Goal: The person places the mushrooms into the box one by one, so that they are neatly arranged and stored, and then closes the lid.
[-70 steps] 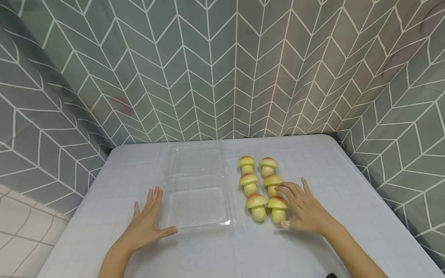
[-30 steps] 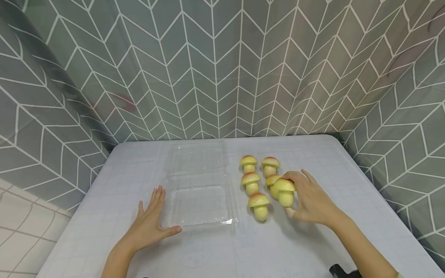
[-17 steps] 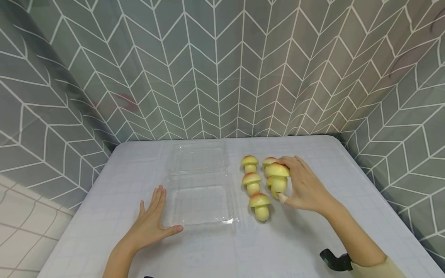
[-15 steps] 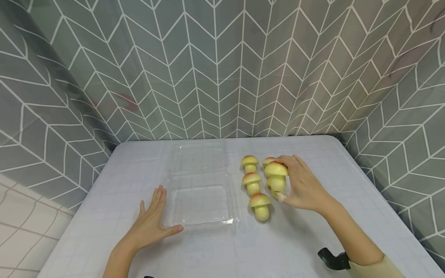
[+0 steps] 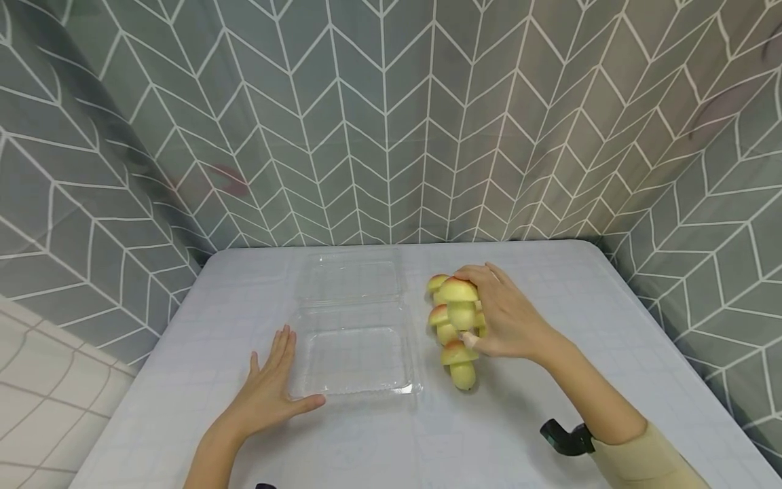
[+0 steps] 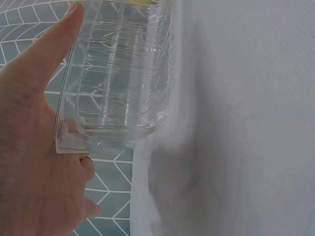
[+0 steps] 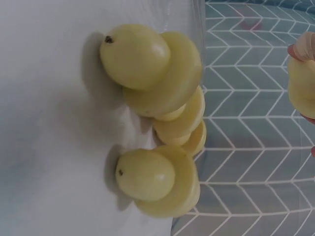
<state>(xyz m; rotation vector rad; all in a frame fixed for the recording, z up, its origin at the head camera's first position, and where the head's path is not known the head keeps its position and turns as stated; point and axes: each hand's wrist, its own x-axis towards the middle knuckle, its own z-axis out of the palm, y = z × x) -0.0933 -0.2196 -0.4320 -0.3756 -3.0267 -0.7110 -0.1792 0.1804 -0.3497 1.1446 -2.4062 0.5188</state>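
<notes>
My right hand [image 5: 513,322] grips a yellow mushroom-shaped piece with a reddish top [image 5: 461,299], held over the others, fingers on its cap and thumb low at its stem. In the right wrist view part of the held mushroom [image 7: 301,88] shows at the right edge. Several like it lie on the table, among them a front mushroom [image 5: 459,367] and a middle one [image 5: 441,323]; others are partly hidden behind the held one and my hand. A clear plastic clamshell box [image 5: 354,360] lies opened flat. My left hand [image 5: 265,394] is spread at its near left corner, thumb [image 6: 47,51] along the rim in the left wrist view.
The box's clear lid [image 5: 351,278] extends toward the back of the white-covered table [image 5: 537,265]. A grey chevron-patterned curtain [image 5: 403,122] hangs behind and at the sides. A black curved fitting [image 5: 565,438] sits at my right wrist by the beige sleeve [image 5: 641,462].
My right hand has picked up the nearest mushroom of the right row, raised it and carried it left and back over the others. My left hand stays beside the box.
</notes>
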